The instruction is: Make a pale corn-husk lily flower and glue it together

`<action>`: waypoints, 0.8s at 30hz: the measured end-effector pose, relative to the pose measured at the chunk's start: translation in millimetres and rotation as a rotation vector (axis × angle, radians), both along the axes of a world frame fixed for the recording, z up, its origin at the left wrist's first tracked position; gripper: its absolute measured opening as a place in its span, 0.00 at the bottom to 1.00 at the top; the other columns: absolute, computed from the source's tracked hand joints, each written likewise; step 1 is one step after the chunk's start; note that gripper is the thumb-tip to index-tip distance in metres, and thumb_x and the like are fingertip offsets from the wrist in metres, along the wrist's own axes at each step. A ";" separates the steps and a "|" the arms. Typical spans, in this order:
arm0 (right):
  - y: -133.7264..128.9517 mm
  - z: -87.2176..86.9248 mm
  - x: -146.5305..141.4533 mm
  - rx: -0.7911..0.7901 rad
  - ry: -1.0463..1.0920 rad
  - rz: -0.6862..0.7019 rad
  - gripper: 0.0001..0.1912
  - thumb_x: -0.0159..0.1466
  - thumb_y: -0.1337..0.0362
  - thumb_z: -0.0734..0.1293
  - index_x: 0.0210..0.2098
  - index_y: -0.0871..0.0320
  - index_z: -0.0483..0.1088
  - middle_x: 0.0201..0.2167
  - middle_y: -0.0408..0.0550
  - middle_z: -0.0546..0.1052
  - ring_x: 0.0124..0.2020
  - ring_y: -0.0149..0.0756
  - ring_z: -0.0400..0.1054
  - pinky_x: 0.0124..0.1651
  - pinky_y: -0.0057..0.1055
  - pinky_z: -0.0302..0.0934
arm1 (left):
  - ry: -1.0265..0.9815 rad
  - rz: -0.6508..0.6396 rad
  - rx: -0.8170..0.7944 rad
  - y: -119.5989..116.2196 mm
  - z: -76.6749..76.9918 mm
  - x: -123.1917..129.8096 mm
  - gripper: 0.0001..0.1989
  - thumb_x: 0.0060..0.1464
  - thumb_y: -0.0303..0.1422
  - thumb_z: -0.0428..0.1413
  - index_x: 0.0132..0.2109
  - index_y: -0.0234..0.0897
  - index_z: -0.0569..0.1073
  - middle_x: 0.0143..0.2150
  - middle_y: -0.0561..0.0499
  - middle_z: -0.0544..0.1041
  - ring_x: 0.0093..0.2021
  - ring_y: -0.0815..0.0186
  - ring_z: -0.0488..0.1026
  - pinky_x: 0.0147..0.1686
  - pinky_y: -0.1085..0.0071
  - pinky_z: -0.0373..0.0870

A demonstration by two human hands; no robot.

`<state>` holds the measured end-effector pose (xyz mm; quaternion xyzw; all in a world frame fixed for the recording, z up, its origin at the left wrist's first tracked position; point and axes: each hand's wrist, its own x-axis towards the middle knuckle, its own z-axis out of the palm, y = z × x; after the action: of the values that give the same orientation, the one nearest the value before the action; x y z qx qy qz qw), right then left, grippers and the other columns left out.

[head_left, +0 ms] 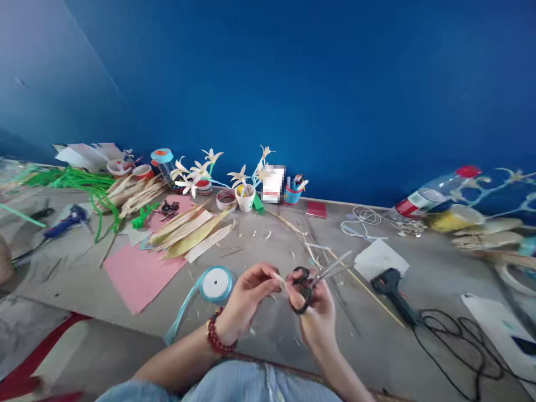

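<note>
My left hand [251,293], with a red bead bracelet at the wrist, pinches a small pale strip [280,278], perhaps corn husk. Close beside it, my right hand [319,310] grips a pair of scissors [309,295] by the black handles. The blades point up and right, away from the strip. Its fingertips come near the strip's other end; whether they touch it I cannot tell. Left of my hands lies a roll of light blue ribbon [215,282] with a loose tail. Dried corn husks [184,234] lie partly over pink paper [144,276].
A black glue gun [393,293] with a coiled cord lies at right, near white paper [381,259]. Thin wires [335,285] and a stick lie beyond my right hand. Pale husk flowers [201,170] in cups and a pen cup [294,192] stand by the blue wall. Another person's arm [5,262] shows far left.
</note>
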<state>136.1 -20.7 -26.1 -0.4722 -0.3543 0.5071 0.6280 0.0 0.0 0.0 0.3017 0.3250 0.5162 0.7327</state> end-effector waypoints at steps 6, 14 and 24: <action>-1.8 6.7 8.9 -0.080 -0.128 0.217 0.19 0.50 0.56 0.79 0.33 0.57 0.69 0.29 0.41 0.73 0.29 0.31 0.66 0.32 0.24 0.60 | 0.079 0.003 0.013 1.0 10.0 -5.3 0.07 0.50 0.32 0.65 0.32 0.34 0.75 0.32 0.52 0.73 0.33 0.69 0.69 0.38 0.73 0.65; -14.0 1.6 31.9 -0.190 -0.236 0.643 0.30 0.52 0.37 0.71 0.28 0.57 0.60 0.22 0.38 0.64 0.22 0.27 0.56 0.24 0.24 0.49 | 0.329 -0.114 0.148 15.5 23.5 -24.2 0.03 0.51 0.30 0.59 0.31 0.34 0.73 0.29 0.52 0.71 0.32 0.70 0.65 0.35 0.74 0.62; -14.2 7.8 22.6 -0.211 -0.183 0.662 0.32 0.49 0.34 0.70 0.27 0.56 0.59 0.20 0.38 0.65 0.21 0.27 0.56 0.24 0.23 0.51 | 0.430 -0.169 0.166 19.5 24.6 -25.9 0.02 0.49 0.29 0.59 0.31 0.35 0.73 0.29 0.53 0.72 0.32 0.70 0.66 0.35 0.74 0.62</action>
<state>158.7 -34.9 -18.3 -0.4377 -0.4885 0.6723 0.3432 -25.9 19.5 24.6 0.4899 0.4035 0.4021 0.6600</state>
